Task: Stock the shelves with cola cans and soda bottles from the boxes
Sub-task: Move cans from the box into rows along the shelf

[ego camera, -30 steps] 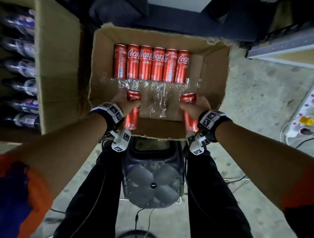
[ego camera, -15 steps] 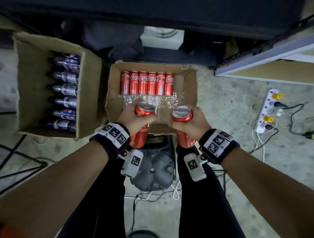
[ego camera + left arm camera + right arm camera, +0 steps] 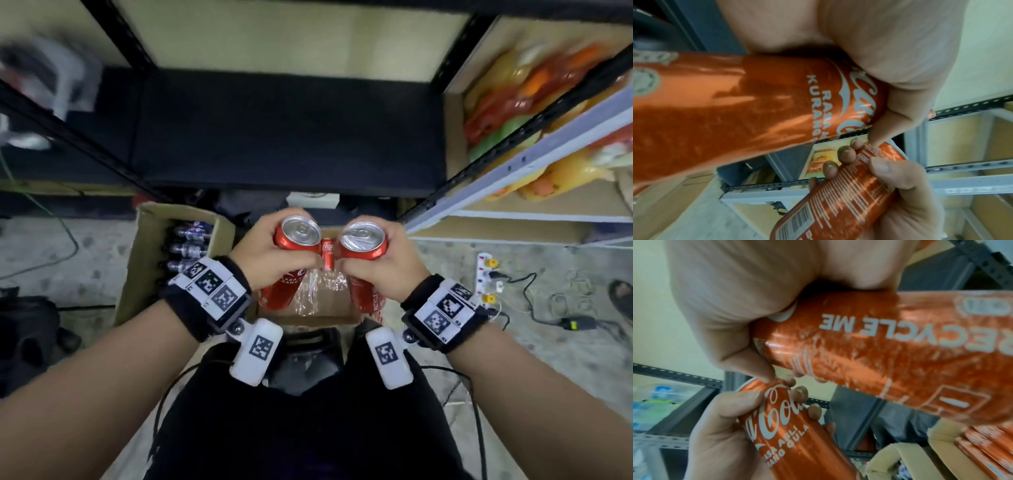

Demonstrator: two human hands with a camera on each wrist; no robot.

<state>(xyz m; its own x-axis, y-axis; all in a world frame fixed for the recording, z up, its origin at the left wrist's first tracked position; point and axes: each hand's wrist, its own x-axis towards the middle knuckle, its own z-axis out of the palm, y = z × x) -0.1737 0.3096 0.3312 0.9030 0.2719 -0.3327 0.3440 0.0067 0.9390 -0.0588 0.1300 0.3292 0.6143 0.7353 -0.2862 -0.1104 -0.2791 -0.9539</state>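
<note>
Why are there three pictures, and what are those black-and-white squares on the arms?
No robot here, just a person's two arms. The big picture comes from a camera on the head, looking down. The other two come from little cameras strapped at each wrist, so the cans look huge there. The squares are printed on the wristbands. The left hand holds the left cola can, the right hand holds the right cola can. On the floor below stand a cardboard box with more cola cans and a second box of soda bottles. Ahead is a dark shelf.
</note>
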